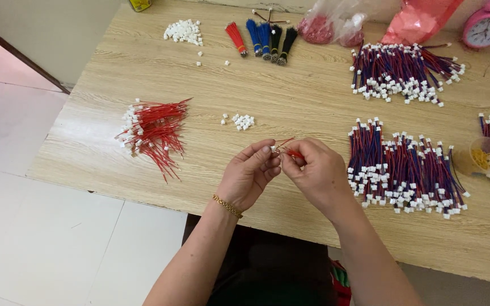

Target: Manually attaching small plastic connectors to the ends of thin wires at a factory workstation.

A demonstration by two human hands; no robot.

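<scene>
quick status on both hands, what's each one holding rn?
Left hand: closed, fingertips pinching a small white connector.
Right hand: closed, pinching thin red wires that meet the connector.

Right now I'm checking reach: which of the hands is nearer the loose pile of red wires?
Left. The left hand lies just right of the red wire pile; the right hand sits farther right, beside the red-and-blue bundles.
</scene>
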